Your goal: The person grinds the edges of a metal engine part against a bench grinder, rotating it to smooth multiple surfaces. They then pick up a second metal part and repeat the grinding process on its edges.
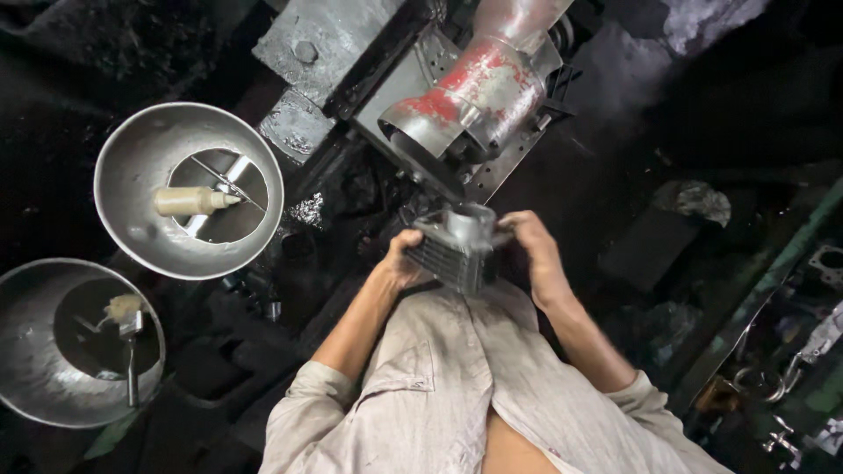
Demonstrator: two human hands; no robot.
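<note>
1. Gripping a finned metal cylinder block [457, 247] between both hands, the person holds it just above the lap, close in front of a worn grey machine with red paint [474, 96].
2. The left hand [402, 260] is clasped around the finned side; the right hand [534, 253] is wrapped over the opposite edge. Both are clenched on the block, neither free.
3. To my eye, the step is done well by keeping the block level, with fingers on the outer fins and clear of the bore, since the oily metal looks slippery and could tip toward the machine.
4. Counted: one block, two hands, one machine.
5. Two metal bowls sit to the person's left. The upper bowl [132, 167] holds one cream squeeze bottle [191, 201] lying on its side; the lower bowl [35, 386] holds one brush [128, 338] in dark liquid.
6. One pale shirt [439, 395] covers the person's chest.
</note>
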